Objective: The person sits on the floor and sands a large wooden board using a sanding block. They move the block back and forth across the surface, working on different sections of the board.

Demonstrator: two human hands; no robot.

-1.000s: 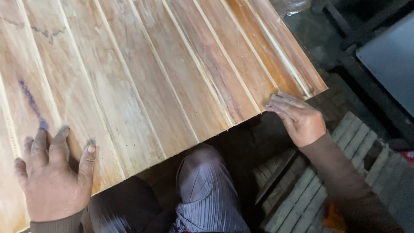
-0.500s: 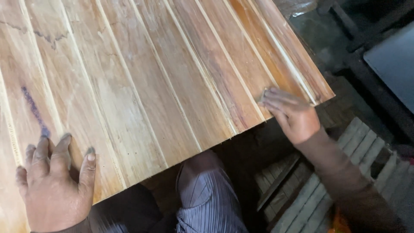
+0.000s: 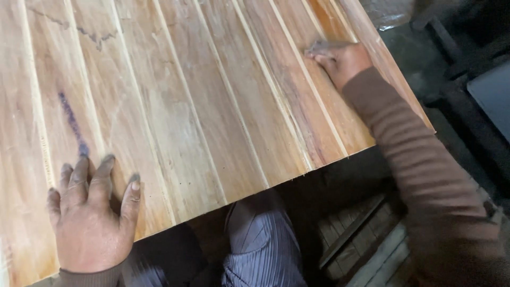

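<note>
From the head camera we see our left hand point(image 3: 90, 218) pressed flat, fingers spread, on the panel point(image 3: 212, 101) over our knee point(image 3: 263, 244). Our right hand point(image 3: 340, 59) rests flat farther up. The panel looks stiff, heavy, smooth; its edges seem best to grip.

The floor point(image 3: 425, 69) at the upper right is dark, dull and gritty, and a crumpled bit of clear plastic point(image 3: 390, 18) lies on it near the top edge. Dark frame bars point(image 3: 451, 37) cross that corner, with a flat grey panel point(image 3: 491, 90) just beside them at the right edge. Low down, pale wooden slats point(image 3: 361, 250) lie side by side in shadow; the light is soft and even.
</note>
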